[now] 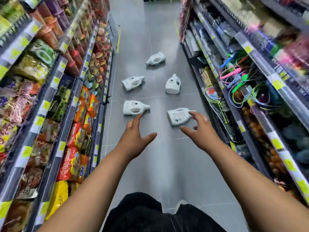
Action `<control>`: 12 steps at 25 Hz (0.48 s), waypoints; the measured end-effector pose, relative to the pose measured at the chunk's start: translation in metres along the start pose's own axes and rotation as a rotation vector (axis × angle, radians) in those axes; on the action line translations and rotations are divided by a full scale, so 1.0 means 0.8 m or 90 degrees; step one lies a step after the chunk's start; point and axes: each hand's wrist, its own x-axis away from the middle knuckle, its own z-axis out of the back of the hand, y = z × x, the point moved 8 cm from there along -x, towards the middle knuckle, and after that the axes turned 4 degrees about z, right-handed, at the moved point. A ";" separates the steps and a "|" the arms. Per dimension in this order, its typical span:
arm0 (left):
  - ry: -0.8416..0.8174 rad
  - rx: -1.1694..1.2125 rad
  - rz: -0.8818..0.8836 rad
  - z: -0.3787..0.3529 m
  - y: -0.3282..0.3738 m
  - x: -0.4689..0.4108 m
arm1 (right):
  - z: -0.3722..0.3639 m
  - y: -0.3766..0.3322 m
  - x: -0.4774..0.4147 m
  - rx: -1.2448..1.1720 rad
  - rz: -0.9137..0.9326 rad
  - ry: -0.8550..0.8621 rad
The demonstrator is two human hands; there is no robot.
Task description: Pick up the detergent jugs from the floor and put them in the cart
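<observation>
Several white detergent jugs lie scattered on the grey tiled aisle floor. The nearest left jug point(134, 108) lies on its side, spout to the right. Lying tilted just beyond my right fingers is the nearest right jug point(178, 116). Farther off are a left jug point(132, 83), an upright jug point(173, 84) and a far jug point(155, 59). My left hand point(135, 139) reaches forward, fingers apart, its tips just short of the near left jug. My right hand point(200, 129) is spread open over the near right jug's edge, holding nothing. No cart is in view.
Shelves of snack packets point(75, 131) line the left side of the aisle. Shelves with cords, rackets and household goods point(242, 84) line the right. The grey floor point(158, 164) runs between them, and my dark trousers point(150, 215) show at the bottom.
</observation>
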 end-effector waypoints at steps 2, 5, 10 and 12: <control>-0.006 0.002 -0.002 0.001 0.005 -0.063 | -0.003 0.007 -0.059 -0.010 -0.021 0.004; -0.023 0.024 -0.016 -0.001 0.012 -0.170 | -0.016 0.017 -0.147 -0.017 -0.043 0.006; -0.099 -0.012 -0.040 -0.020 0.032 -0.357 | -0.022 0.051 -0.285 -0.020 -0.138 0.063; -0.135 -0.045 -0.047 -0.033 0.040 -0.415 | -0.030 0.071 -0.327 -0.043 -0.176 0.079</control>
